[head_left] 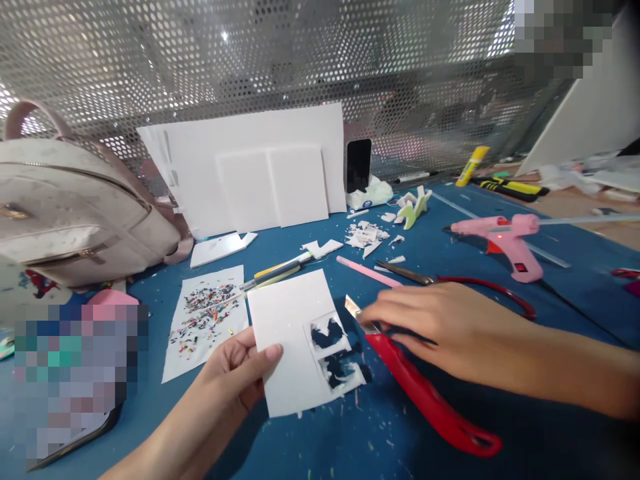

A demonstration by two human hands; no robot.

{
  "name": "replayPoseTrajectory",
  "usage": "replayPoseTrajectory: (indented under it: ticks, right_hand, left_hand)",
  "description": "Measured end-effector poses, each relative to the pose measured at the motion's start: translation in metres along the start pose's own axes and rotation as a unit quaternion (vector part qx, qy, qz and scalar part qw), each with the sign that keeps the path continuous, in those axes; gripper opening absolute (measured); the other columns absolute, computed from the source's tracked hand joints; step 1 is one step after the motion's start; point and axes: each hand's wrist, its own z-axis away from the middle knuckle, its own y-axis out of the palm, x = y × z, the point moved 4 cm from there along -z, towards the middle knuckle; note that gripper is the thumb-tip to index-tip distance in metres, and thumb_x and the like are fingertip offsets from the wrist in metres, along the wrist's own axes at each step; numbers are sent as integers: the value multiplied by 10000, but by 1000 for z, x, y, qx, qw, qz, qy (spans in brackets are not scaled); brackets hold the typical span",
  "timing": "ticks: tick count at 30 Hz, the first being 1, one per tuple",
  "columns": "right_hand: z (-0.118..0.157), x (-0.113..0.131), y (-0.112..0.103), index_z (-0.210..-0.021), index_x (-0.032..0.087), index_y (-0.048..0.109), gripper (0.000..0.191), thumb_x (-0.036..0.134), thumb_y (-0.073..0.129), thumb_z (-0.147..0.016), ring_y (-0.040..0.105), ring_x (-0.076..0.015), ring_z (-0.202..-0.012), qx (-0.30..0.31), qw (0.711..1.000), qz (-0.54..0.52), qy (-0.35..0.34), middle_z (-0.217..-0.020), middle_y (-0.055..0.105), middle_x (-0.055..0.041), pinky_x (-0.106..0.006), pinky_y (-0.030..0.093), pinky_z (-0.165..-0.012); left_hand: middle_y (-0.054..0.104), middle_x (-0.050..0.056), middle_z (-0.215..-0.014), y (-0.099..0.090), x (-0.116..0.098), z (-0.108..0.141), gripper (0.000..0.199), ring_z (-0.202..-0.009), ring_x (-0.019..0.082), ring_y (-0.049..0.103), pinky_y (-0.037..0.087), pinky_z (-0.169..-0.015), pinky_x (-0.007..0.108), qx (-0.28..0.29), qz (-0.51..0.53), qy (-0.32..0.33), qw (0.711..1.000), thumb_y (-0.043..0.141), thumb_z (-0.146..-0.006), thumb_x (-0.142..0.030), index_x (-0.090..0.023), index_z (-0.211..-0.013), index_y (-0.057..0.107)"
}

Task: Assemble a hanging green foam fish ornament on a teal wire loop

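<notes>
My left hand (243,370) pinches the left edge of a white foam board piece (285,340) between thumb and fingers. The board is tilted up above the blue table and has two ragged-edged openings side by side near its right edge. My right hand (420,320) has its fingers curled round the metal neck of a red-handled utility knife (425,393), just right of the board. The knife's blade end points up and left, and its handle slants down to the right. Some fingertips are hidden behind the knife and hand. A pink pen (367,272) lies beyond the fingers.
Red-handled scissors (485,285) and a pink glue gun (500,233) with a cord lie right. Small colourful bits cover a white sheet (175,353) at left. White scraps (367,235), a standing white board (200,180), a phone (359,165) and a backpack (75,193) are behind.
</notes>
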Motion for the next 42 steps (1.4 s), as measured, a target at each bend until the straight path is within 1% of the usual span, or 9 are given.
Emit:
replayPoseTrajectory:
  ticks: [2, 4, 7, 10, 14, 21, 27, 35, 42]
  right_hand:
    - [-13, -1, -5, -1241, 271, 611, 350, 267, 659, -895, 649, -188, -952, 41, 983, -149, 99, -1130, 693, -20, -277, 489, -773]
    - [-25, 3, 2, -1237, 219, 609, 418, 406, 702, -875, 649, -183, -907, 103, 918, -344, 168, -1095, 699, -47, -257, 505, -717]
    - [-40, 14, 22, -1173, 171, 636, 449, 410, 769, -817, 652, -203, -980, 119, 817, -538, 172, -1070, 703, -66, -276, 503, -803]
    - [-49, 20, 40, -1117, 177, 673, 435, 325, 842, -745, 649, -190, -929, 108, 764, -610, 182, -988, 706, -35, -278, 501, -803]
    - [-54, 21, 44, -948, 153, 713, 353, 219, 897, -654, 626, -143, -769, 82, 768, -598, 215, -848, 697, -1, -227, 482, -682]
    - [-55, 24, 40, -829, 144, 719, 239, 179, 887, -662, 618, -98, -635, 81, 721, -656, 208, -732, 685, 24, -195, 500, -622]
    - [-50, 25, 41, -861, 120, 721, 267, 241, 882, -687, 625, -107, -651, 103, 719, -650, 224, -767, 688, -11, -185, 456, -581]
    - [-41, 31, 37, -892, 110, 712, 328, 273, 889, -670, 571, -89, -620, 97, 723, -634, 258, -734, 636, 4, -160, 424, -535]
    - [-43, 34, 32, -945, 110, 697, 376, 410, 828, -762, 507, -94, -659, 103, 736, -626, 237, -759, 593, -6, -161, 388, -517]
  left_hand:
    - [726, 91, -1234, 1, 2, 1, 417, -1048, 237, 719, 588, -881, 325, -18, 3, -3, 1000, 639, -959, -302, -215, -1364, 586]
    - [728, 104, -1228, 4, 3, 2, 443, -1047, 247, 718, 589, -855, 319, -31, 10, -4, 999, 663, -943, -295, -218, -1372, 581]
    - [734, 106, -1215, 8, 5, 1, 402, -1061, 250, 711, 578, -856, 308, -34, 25, -4, 999, 671, -938, -290, -213, -1330, 626]
    - [742, 107, -1195, 11, 8, 0, 374, -1067, 257, 706, 564, -893, 328, -32, 36, -2, 999, 689, -924, -281, -203, -1289, 664]
    - [745, 121, -1181, 9, 9, -1, 376, -1063, 269, 705, 553, -928, 368, -27, 44, -1, 999, 704, -912, -274, -192, -1278, 676]
    - [752, 128, -1162, 6, 12, -1, 364, -1025, 265, 722, 565, -914, 366, -4, 63, 7, 998, 678, -926, -248, -194, -1286, 674]
    - [748, 126, -1173, 9, 12, 2, 362, -1016, 266, 726, 568, -897, 353, 3, 66, 0, 998, 681, -919, -240, -199, -1278, 682]
    - [756, 125, -1148, 12, 14, 6, 377, -1016, 293, 723, 568, -878, 367, -33, 65, -6, 997, 759, -853, -283, -198, -1219, 720]
    - [744, 144, -1166, 11, 14, 5, 453, -998, 285, 731, 585, -846, 347, -28, 77, -25, 996, 750, -865, -251, -187, -1305, 661]
